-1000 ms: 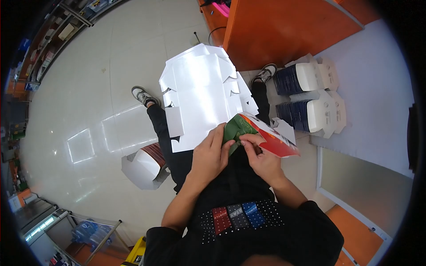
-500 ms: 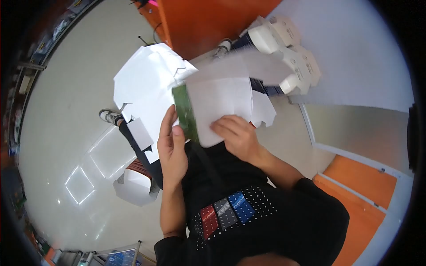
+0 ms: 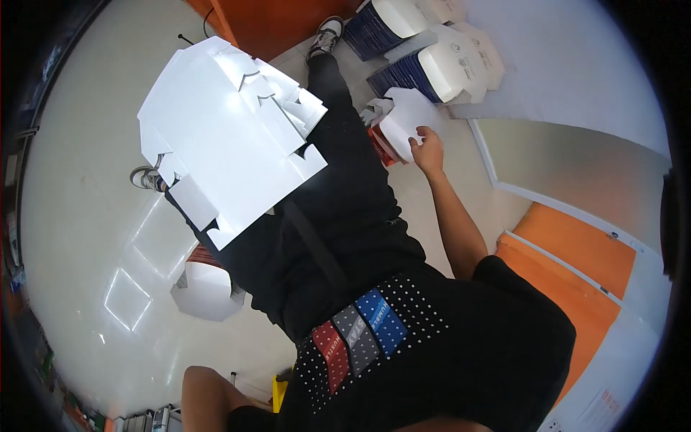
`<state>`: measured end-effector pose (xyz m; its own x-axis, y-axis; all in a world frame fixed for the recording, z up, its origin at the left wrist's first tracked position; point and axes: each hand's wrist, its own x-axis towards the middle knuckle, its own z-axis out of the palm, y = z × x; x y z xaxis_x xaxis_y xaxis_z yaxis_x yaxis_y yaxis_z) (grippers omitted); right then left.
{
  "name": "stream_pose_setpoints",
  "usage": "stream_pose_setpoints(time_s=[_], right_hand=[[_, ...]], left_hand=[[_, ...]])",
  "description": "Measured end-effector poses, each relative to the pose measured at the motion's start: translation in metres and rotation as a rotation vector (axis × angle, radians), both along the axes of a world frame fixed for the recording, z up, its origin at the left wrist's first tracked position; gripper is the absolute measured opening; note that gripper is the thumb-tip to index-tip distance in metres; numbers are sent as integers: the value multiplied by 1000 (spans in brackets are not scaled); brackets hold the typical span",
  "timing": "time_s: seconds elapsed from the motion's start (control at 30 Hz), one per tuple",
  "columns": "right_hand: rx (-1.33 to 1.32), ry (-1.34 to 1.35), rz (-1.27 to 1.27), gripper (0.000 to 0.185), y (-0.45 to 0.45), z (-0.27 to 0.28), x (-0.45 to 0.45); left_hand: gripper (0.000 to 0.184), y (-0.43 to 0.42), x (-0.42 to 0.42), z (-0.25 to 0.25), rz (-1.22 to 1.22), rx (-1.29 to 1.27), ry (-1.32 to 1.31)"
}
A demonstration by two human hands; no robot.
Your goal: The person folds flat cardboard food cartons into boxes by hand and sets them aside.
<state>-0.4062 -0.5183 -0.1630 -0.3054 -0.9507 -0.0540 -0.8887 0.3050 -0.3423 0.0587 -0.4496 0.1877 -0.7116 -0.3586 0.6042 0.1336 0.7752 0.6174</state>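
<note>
My right hand (image 3: 428, 153) is at the right edge of a white-backed carton with red sides (image 3: 410, 124), on the floor beside my right leg. Its thumb and fingers are apart, with nothing visibly gripped between them. My left hand is out of view; only the bent left arm shows at the lower left. Across my thighs lies a pile of flat white die-cut cardboard sheets (image 3: 223, 137), unfolded, with slots and tabs at its edges.
Two stacks of dark blue cartons with white flaps (image 3: 443, 68) stand at the upper right. Another white carton with brown-red sides (image 3: 205, 289) is on the floor at left. An orange panel (image 3: 281, 25) rises at the top, and a glass-panelled partition (image 3: 576, 155) is at right.
The green and red carton has left my lap. My right hand has moved out to the floor stack at right, and my left hand has gone out of view.
</note>
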Motion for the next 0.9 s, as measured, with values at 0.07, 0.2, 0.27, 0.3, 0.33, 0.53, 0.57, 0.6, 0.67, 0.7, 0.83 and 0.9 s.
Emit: stream_pose_setpoints(time_s=[0.07, 0.2, 0.27, 0.3, 0.33, 0.53, 0.57, 0.6, 0.67, 0.7, 0.83, 0.9], right_hand=[[-5, -192, -88, 32, 0, -6, -1], [-82, -293, 26, 28, -3, 7, 21], [-140, -302, 89, 26, -8, 14, 37], [-155, -360, 82, 25, -11, 17, 46], [-172, -422, 75, 24, -15, 19, 56], [-266, -550, 358, 19, -32, 77, 150], [-267, -600, 429, 19, -34, 82, 165], [-193, -577, 473, 21, -32, 88, 179], [-113, -490, 572, 31, -28, 88, 202], [-70, -466, 635, 45, -27, 90, 211], [-27, -266, 723, 67, -27, 85, 226], [-48, -171, 776, 68, -28, 92, 227]], left_hand=[[44, 1, 0, 0, 2, -6, -2], [44, 4, 0, -1, 13, 7, -14], [44, 7, 1, 2, 19, 7, -17], [44, 9, 2, 3, 23, 7, -17], [44, 12, 3, 5, 29, 11, -21], [44, 24, 12, 15, 78, 25, -29], [45, 28, 14, 16, 93, 29, -27], [45, 31, 20, 19, 111, 43, -19], [45, 38, 33, 16, 216, 104, 20], [45, 43, 40, 10, 298, 150, 51], [45, 47, 38, -97, 1182, 568, 22], [64, 10, 7, -154, 1664, 802, -229]])
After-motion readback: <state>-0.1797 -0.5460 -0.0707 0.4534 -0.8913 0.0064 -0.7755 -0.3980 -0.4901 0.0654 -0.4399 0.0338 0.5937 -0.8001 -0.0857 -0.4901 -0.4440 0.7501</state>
